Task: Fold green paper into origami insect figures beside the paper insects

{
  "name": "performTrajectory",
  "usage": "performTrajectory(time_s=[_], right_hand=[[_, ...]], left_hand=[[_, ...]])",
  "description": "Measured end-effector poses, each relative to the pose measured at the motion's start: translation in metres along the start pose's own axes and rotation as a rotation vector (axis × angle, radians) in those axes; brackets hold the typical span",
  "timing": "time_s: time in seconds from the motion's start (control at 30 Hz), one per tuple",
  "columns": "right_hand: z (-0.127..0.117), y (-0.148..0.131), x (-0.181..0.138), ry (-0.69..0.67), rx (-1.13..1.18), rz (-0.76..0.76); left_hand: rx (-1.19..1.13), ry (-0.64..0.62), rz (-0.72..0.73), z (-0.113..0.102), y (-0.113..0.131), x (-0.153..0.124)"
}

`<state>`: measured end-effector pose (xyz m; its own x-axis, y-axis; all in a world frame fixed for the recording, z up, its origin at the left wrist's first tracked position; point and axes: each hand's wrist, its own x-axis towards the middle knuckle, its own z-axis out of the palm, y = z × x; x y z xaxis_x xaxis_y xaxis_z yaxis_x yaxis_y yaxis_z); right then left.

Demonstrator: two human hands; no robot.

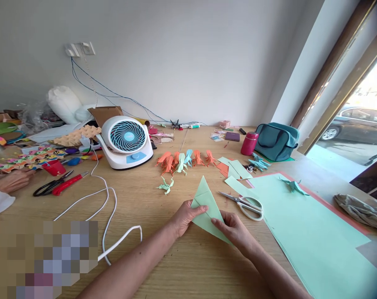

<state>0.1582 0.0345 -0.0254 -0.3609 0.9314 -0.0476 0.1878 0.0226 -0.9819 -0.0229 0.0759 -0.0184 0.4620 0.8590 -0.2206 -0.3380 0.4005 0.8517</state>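
Observation:
A light green sheet of paper (208,203), folded into a triangle with crease lines across it, is held between my two hands above the wooden table. My left hand (188,216) pinches its left edge, thumb on top. On the lower right side, my right hand (230,226) grips the paper, its thumb pressed on the face and the other fingers behind. To the right of the paper lie scissors (247,205) with white handles. Beyond it stand several orange folded-paper figures (167,162), with a green paper figure (166,186) lying in front of them.
Large green paper sheets (306,232) cover the right side. A white fan (127,141) stands at the left, its white cable (109,207) looping over the table. A pink flask (249,143) and teal bag (277,142) stand back right. Another person's hand (15,180) is at far left.

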Motion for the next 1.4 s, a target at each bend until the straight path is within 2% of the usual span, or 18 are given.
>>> performTrajectory(time_s=[0.17, 0.33, 0.5, 0.67, 0.93, 1.23, 1.4], right_hand=[[-0.022, -0.001, -0.007, 0.135, -0.12, -0.063], [-0.043, -0.008, -0.012, 0.257, -0.247, -0.023], [-0.053, -0.007, -0.012, 0.388, -0.1, -0.071], [-0.045, -0.005, -0.01, 0.457, 0.123, -0.071], [-0.014, -0.004, -0.007, 0.305, 0.179, -0.061], [-0.005, 0.002, -0.006, 0.477, 0.313, -0.022], [-0.006, 0.005, -0.004, 0.5, 0.363, -0.123]], left_hand=[[-0.042, -0.003, 0.042, 0.005, -0.007, 0.011], [-0.056, 0.015, 0.086, -0.003, -0.014, 0.007], [-0.06, 0.006, 0.108, -0.005, -0.014, 0.004], [-0.072, 0.015, 0.133, -0.005, -0.015, 0.006], [-0.04, 0.012, 0.162, -0.004, -0.017, 0.005], [0.055, 0.001, 0.174, -0.005, -0.023, 0.005], [0.09, 0.042, 0.191, -0.006, -0.023, 0.007]])
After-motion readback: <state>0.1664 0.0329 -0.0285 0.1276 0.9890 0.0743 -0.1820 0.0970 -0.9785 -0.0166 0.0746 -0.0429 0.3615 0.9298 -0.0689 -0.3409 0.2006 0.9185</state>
